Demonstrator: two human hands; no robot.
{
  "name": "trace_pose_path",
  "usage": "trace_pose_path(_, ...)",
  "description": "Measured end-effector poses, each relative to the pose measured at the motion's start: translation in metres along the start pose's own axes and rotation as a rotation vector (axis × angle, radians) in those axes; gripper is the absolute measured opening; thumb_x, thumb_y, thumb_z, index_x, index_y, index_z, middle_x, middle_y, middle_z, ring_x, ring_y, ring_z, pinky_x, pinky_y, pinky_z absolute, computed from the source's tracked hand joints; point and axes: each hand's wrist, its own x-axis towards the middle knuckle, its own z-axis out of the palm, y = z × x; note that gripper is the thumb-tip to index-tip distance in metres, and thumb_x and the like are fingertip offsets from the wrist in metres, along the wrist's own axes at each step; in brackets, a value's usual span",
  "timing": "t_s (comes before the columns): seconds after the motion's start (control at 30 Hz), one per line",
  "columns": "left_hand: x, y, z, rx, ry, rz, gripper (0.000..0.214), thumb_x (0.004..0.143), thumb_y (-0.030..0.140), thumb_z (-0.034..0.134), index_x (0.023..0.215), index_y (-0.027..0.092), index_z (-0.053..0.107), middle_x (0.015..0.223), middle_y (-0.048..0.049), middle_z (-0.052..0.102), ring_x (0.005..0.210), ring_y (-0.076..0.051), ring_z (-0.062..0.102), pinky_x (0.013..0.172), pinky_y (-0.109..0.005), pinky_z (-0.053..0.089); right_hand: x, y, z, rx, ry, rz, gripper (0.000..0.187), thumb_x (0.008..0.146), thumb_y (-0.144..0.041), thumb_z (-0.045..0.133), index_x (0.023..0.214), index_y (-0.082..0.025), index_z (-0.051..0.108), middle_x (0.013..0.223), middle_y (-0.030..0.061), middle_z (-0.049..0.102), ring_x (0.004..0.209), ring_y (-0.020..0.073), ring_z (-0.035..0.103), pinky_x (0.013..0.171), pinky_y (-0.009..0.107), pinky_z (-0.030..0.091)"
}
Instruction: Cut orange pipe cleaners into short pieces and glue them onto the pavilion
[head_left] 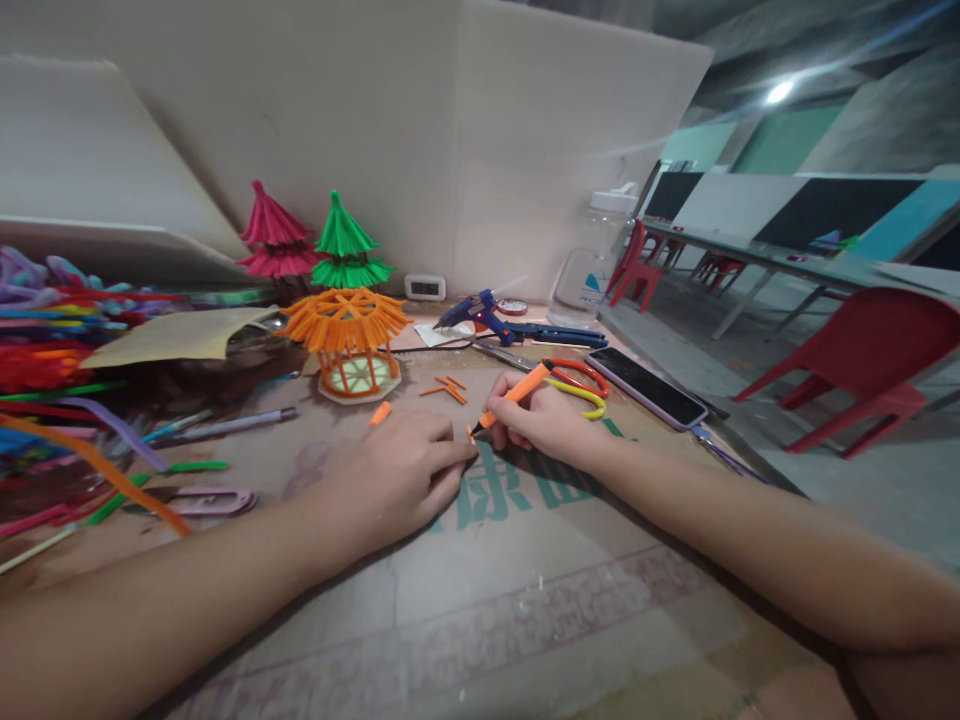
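Between the fingers of my right hand (536,410) is an uncapped orange marker (517,395), its dark tip pointing down and left. That tip meets a small stick (471,434), partly orange, at the fingertips of my left hand (412,465), whose fingers are closed and appear to pinch it. The marker's orange cap (380,413) lies just behind my left hand. Several short orange sticks (450,388) rest on the cardboard (480,590) beyond both hands. Farther back stands a small pavilion (346,340) with an orange pipe-cleaner roof, orange posts and a pale base.
Pink (277,235) and green (345,240) fuzzy trees stand at the back. A glue gun (478,316), scissors (581,385), phone (646,387) and water bottle (589,265) lie or stand to the right. Pipe cleaners (45,360) and thread snips (202,500) crowd the left.
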Motion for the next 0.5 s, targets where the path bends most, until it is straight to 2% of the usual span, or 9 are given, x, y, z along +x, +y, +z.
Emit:
trace_pose_path(0.3, 0.002, 0.0001, -0.0014, 0.005, 0.018, 0.019, 0.03, 0.098, 0.02, 0.047, 0.101, 0.019, 0.077, 0.085, -0.007, 0.066, 0.08, -0.022, 0.058, 0.071, -0.035, 0.044, 0.0012, 0.0004, 0.0004, -0.031, 0.034, -0.016, 0.017, 0.093, -0.032, 0.056, 0.082, -0.021, 0.051, 0.058, -0.003, 0.064, 0.042, 0.0076, 0.045, 0.042, 0.019, 0.034)
trace_pose_path(0.5, 0.0006, -0.0009, 0.0003, 0.019, 0.011, 0.008, 0.031, 0.098, 0.022, 0.047, 0.105, 0.021, 0.077, 0.084, -0.0063, 0.066, 0.079, -0.021, 0.058, 0.071, -0.035, 0.043, 0.0011, -0.001, -0.0006, 0.008, -0.01, 0.015, 0.014, 0.09, -0.023, 0.055, 0.078, -0.021, 0.048, 0.052, -0.0039, 0.063, 0.04, 0.0074, 0.043, 0.04, 0.017, 0.032)
